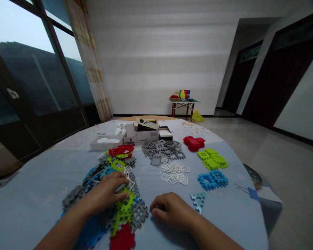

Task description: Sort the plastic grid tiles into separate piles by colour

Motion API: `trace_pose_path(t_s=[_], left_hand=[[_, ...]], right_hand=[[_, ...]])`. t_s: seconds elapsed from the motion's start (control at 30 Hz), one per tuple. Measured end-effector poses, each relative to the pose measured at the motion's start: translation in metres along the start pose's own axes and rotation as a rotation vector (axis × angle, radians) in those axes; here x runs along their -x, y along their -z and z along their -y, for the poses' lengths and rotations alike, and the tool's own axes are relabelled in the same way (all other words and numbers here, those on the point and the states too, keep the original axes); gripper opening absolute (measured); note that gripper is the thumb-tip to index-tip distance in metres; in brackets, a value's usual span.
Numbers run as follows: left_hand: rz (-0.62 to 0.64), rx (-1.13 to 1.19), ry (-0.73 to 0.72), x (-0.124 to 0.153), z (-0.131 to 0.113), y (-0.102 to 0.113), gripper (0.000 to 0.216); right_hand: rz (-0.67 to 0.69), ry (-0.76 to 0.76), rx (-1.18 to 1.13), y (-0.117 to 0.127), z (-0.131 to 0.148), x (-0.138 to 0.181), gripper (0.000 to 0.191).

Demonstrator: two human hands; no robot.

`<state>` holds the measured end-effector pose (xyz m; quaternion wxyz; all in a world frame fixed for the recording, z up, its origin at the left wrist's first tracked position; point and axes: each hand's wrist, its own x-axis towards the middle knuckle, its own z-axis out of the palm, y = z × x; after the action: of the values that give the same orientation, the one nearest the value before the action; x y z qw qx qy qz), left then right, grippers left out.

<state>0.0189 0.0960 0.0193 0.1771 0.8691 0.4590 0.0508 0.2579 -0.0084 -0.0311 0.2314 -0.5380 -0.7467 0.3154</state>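
My left hand (105, 194) lies on a mixed heap of plastic waffle-block tiles (112, 205), its fingers curled over grey and green pieces. My right hand (169, 210) rests knuckles up on the light blue tablecloth (41, 194) just right of the heap, fingers curled under; whether it holds anything is hidden. Sorted piles lie beyond: grey tiles (163, 148), white tiles (175, 172), red tiles (194, 142), green tiles (212, 158), blue tiles (213, 179). A light blue triangle piece (198, 201) lies to the right of my right hand.
White open boxes (142, 133) stand at the table's far side, with a flat white tray (106, 141) to their left. The table's right edge drops to the floor, where a round object (254, 176) sits. A small red-legged table (183, 104) stands by the far wall.
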Motion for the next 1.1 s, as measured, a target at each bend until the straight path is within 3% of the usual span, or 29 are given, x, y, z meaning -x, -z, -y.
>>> trace_pose_path(t_s=[0.2, 0.47, 0.63, 1.1], left_hand=[[0.047, -0.039, 0.001, 0.0055, -0.0096, 0.0027, 0.045], [0.043, -0.010, 0.006, 0.0081, -0.0032, 0.0035, 0.038], [0.052, -0.025, 0.022, 0.0110, -0.0010, 0.0032, 0.046], [0.051, -0.005, -0.104, 0.0026, -0.0097, -0.0031, 0.027]], right_hand=[[-0.014, -0.023, -0.002, -0.0016, 0.0020, 0.0008, 0.027], [-0.026, -0.019, -0.011, -0.0034, 0.0006, -0.0004, 0.027], [-0.018, -0.048, -0.009, -0.0051, 0.0007, -0.0009, 0.027], [-0.048, -0.052, -0.002, -0.0083, 0.0007, -0.0010, 0.026]])
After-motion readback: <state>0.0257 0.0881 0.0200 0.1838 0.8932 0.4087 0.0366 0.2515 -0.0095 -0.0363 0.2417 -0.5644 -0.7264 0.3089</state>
